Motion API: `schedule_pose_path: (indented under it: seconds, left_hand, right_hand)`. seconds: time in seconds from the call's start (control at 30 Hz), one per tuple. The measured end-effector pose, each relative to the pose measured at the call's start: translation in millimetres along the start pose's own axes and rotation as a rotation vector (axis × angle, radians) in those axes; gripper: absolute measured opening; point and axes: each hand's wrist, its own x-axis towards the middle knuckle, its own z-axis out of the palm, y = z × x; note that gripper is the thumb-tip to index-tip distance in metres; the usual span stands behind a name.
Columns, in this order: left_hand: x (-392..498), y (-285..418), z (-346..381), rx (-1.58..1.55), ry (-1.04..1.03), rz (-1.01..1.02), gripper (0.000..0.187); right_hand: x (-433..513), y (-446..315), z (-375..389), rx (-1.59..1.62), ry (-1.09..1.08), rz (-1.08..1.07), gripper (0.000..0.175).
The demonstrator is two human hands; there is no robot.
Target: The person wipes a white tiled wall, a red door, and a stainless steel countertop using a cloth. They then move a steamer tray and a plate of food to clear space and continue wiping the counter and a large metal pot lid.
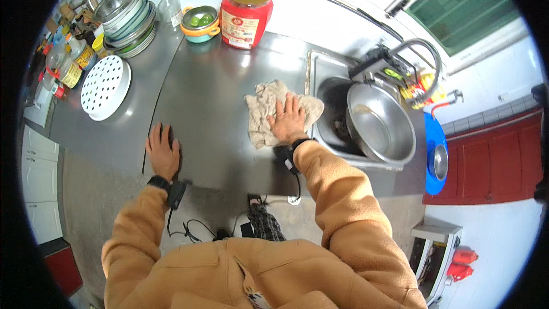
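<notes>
My right hand (288, 121) holds a crumpled beige cloth (262, 126) under its palm, pinned against the stainless steel counter (201, 120). The fingers point away from me, and the cloth reaches to the sink's left rim. On the counter's front part, near a seam, my left hand (163, 150) lies flat with its fingers apart and nothing in it. Just right of the cloth is a metal sink (330, 107). A large steel basin (384, 124) sits tilted over its right side.
At the back stand a red plastic jar (246, 19), a small colander (200, 23) with green fruit and a glass bottle (170, 7). Stacked bowls (128, 25), a white perforated tray (106, 88) and several bottles (64, 66) occupy the left. A curved faucet (433, 60) overhangs the sink.
</notes>
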Motion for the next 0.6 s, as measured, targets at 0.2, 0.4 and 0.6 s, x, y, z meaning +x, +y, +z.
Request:
schedule_pose_path:
  seconds: [0.2, 0.4, 0.6]
  left_hand:
    - [-4, -5, 2, -0.021, 0.004, 0.021, 0.052]
    - [-22, -11, -8, 0.006, -0.108, 0.023, 0.054]
    - [-26, -9, -5, 0.077, -0.052, 0.04, 0.054]
  right_hand:
    - [-156, -19, 60, 0.03, -0.041, -0.033, 0.066]
    - [-235, 40, 68, 0.044, 0.067, 0.258, 0.059]
    - [-176, -4, 84, 0.079, 0.052, 0.506, 0.073]
